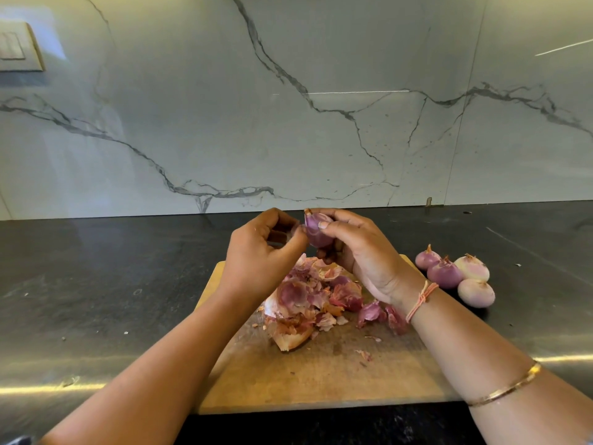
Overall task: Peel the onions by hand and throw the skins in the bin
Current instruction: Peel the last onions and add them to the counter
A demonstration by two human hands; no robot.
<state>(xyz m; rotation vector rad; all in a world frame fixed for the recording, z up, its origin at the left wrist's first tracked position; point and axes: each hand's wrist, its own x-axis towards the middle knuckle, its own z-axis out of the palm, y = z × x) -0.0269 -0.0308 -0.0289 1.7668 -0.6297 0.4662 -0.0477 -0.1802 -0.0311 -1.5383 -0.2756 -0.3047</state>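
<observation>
The right hand covers the lower half of the small purple onion it grips, so I can't see its lower end. The left hand pinches a thin translucent flake of skin, too blurred for me to outline. Both forearms run off the bottom edge. The heap of pink papery skins hides the middle of the worn wooden chopping board. The pale wall switch plate is blurred.

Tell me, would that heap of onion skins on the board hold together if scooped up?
Probably not. The skins are thin, curled, separate flakes, so they look very light and likely to scatter. Small bits already lie apart on the cutting board, so some would probably stay behind.
</observation>
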